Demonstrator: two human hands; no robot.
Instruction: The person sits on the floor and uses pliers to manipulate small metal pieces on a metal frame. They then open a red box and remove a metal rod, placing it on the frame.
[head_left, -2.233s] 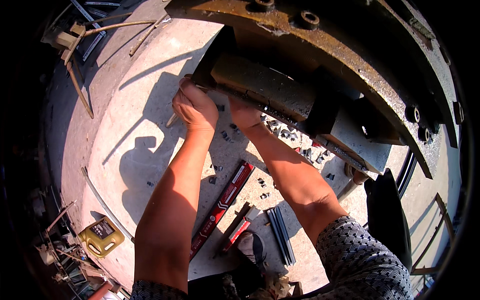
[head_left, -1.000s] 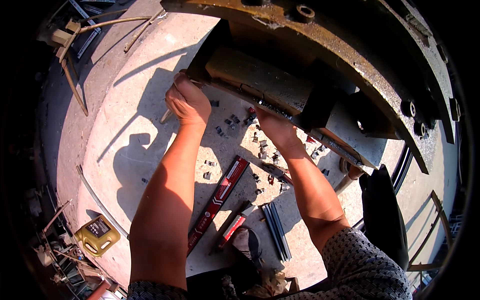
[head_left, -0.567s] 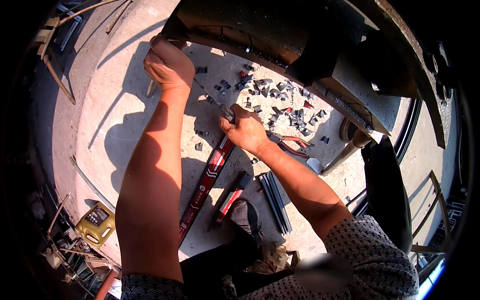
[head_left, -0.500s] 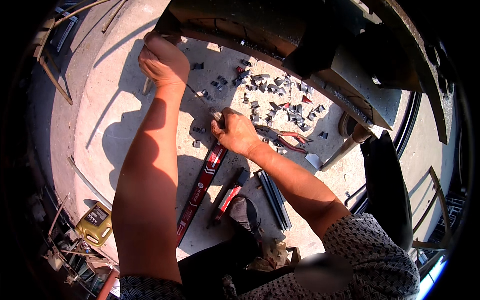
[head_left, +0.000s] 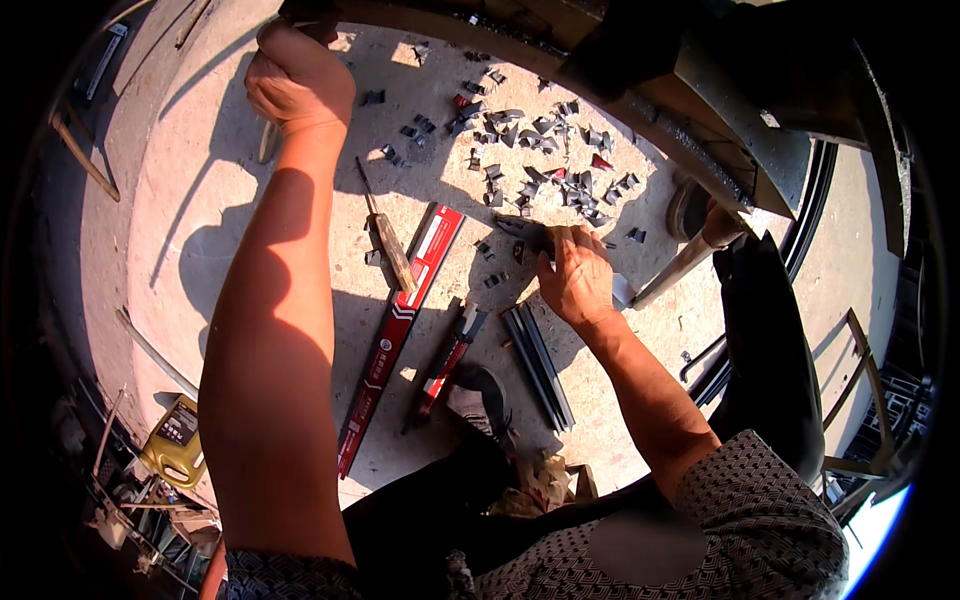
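My left hand (head_left: 300, 85) is closed at the upper left, beside the dark metal piece overhead. A pale rod-like end (head_left: 268, 142) shows below its fist; the rest is hidden. My right hand (head_left: 578, 275) has its fingers curled over the handles of a pair of pliers (head_left: 525, 232) on the ground, their dark jaws pointing left. Between the hands, a thin pointed tool with a wooden handle (head_left: 393, 252) lies across a long red and black strip (head_left: 400, 325). Small dark bent scraps (head_left: 530, 140) are scattered beyond my right hand.
A large dark metal structure (head_left: 690, 130) overhangs the far side. A shorter red and black bar (head_left: 445, 365) and grey channel strips (head_left: 540, 365) lie near my shoe (head_left: 480, 400). A slanting metal post (head_left: 675, 270) stands at right; a yellow-green canister (head_left: 175, 445) sits at left.
My right hand has let go of the wooden-handled tool, leaving it on the red strip, and moved right onto the pliers. My left hand stays closed near the overhead metal; the view has shifted slightly.
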